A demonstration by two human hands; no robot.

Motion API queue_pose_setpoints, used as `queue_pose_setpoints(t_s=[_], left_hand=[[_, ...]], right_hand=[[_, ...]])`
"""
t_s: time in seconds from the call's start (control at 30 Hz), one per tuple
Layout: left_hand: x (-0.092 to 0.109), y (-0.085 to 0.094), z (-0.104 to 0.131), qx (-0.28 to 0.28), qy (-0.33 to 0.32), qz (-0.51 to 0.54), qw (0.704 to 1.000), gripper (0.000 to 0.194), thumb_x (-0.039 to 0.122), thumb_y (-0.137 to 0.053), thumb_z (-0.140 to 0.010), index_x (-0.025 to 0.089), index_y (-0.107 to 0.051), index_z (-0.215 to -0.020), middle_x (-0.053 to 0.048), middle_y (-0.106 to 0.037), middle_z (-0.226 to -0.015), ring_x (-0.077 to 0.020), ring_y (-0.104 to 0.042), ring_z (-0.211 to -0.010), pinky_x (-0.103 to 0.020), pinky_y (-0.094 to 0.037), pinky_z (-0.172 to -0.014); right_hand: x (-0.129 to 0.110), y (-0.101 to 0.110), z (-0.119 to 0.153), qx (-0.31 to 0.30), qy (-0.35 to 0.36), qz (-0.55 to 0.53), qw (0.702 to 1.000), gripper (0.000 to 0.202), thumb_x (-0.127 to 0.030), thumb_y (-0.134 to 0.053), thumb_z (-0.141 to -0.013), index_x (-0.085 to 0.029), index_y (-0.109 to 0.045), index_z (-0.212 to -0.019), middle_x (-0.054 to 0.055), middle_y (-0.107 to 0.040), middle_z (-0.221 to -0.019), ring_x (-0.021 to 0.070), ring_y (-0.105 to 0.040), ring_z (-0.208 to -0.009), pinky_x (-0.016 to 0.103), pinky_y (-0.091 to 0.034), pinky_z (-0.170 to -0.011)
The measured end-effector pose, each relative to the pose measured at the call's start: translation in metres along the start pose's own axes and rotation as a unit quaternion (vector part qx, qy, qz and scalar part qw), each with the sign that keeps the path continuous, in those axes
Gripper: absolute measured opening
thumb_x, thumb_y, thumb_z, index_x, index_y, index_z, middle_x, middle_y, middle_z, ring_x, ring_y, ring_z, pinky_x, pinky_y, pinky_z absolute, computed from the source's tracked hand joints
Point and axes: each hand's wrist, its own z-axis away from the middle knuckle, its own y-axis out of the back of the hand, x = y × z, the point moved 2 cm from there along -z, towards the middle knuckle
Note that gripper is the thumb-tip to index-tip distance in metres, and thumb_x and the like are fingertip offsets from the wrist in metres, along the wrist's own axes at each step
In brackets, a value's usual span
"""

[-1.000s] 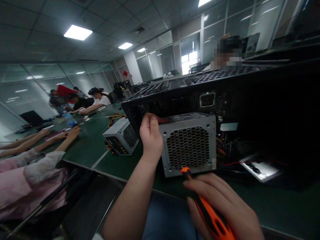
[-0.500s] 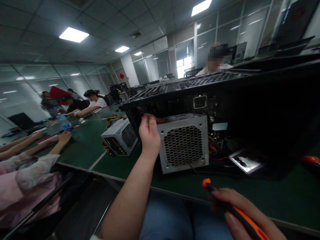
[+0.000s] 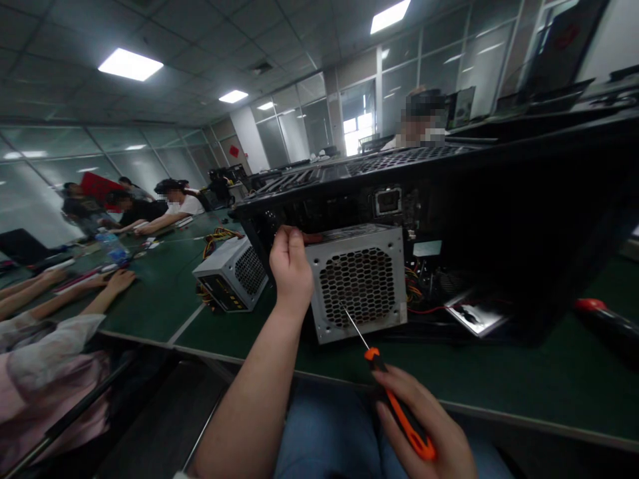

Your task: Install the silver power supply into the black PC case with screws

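A grey power supply with a honeycomb grille (image 3: 359, 286) sits at the open side of a black computer case (image 3: 499, 159). My left hand (image 3: 292, 266) grips its upper left edge, fingers closed. In my right hand (image 3: 424, 419) is an orange and black screwdriver (image 3: 377, 359), held by the handle. Its thin shaft points up and left, and the tip lies in front of the lower part of the grille; whether it touches cannot be told. Coloured wires show to the right of the power supply.
Left of the case stands a second power supply (image 3: 232, 273) on the green table (image 3: 150, 306). A red and black tool (image 3: 604, 319) lies at the right. Another person's hands (image 3: 117, 283) rest on the table at the left, and a person (image 3: 419, 120) is behind the case.
My right hand has moved left with the screwdriver, whose tip is now in front of the grille. My left hand keeps its grip; the whole view has shifted slightly.
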Motion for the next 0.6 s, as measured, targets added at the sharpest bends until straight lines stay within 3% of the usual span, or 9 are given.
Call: queue_pose_setpoints(t_s=[0.17, 0.33, 0.47, 0.6], left_hand=[[0.001, -0.001, 0.001, -0.007, 0.01, 0.023, 1.0, 0.036, 0.052, -0.04, -0.087, 0.02, -0.047, -0.071, 0.001, -0.06, -0.063, -0.0145, -0.056, -0.061, -0.028, -0.043, -0.061], [0.002, 0.0, 0.002, -0.004, 0.007, 0.008, 1.0, 0.035, 0.05, -0.039, -0.088, 0.021, -0.047, -0.071, 0.001, -0.06, -0.063, -0.0138, -0.056, -0.061, -0.027, -0.043, -0.061], [0.001, 0.0, 0.002, -0.004, 0.009, 0.003, 1.0, 0.035, 0.051, -0.039, -0.088, 0.021, -0.047, -0.07, 0.002, -0.059, -0.063, -0.0141, -0.056, -0.062, -0.028, -0.043, -0.063], [-0.001, 0.0, 0.001, -0.007, 0.007, 0.013, 1.0, 0.035, 0.051, -0.039, -0.088, 0.021, -0.047, -0.07, 0.001, -0.06, -0.063, -0.0147, -0.057, -0.062, -0.029, -0.044, -0.065]], right_hand=[[0.002, -0.029, 0.0, 0.031, 0.007, -0.008, 0.999, 0.023, -0.022, -0.046, -0.092, -0.02, -0.054, -0.113, 0.006, -0.055, -0.113, 0.0112, -0.054, -0.109, 0.019, -0.046, -0.092], [0.001, -0.048, -0.002, 0.06, 0.032, -0.016, 0.998, 0.021, -0.012, -0.047, -0.087, -0.019, -0.055, -0.105, 0.009, -0.05, -0.11, 0.0144, -0.053, -0.102, 0.024, -0.051, -0.082], [-0.002, -0.048, -0.009, 0.065, 0.037, -0.012, 0.997, 0.021, -0.01, -0.05, -0.085, -0.018, -0.056, -0.103, 0.01, -0.051, -0.108, 0.0174, -0.053, -0.099, 0.029, -0.052, -0.078], [-0.001, -0.034, -0.003, 0.04, 0.053, -0.012, 0.998, 0.023, -0.013, -0.054, -0.081, -0.019, -0.058, -0.103, 0.01, -0.055, -0.105, 0.0182, -0.056, -0.097, 0.028, -0.052, -0.077]])
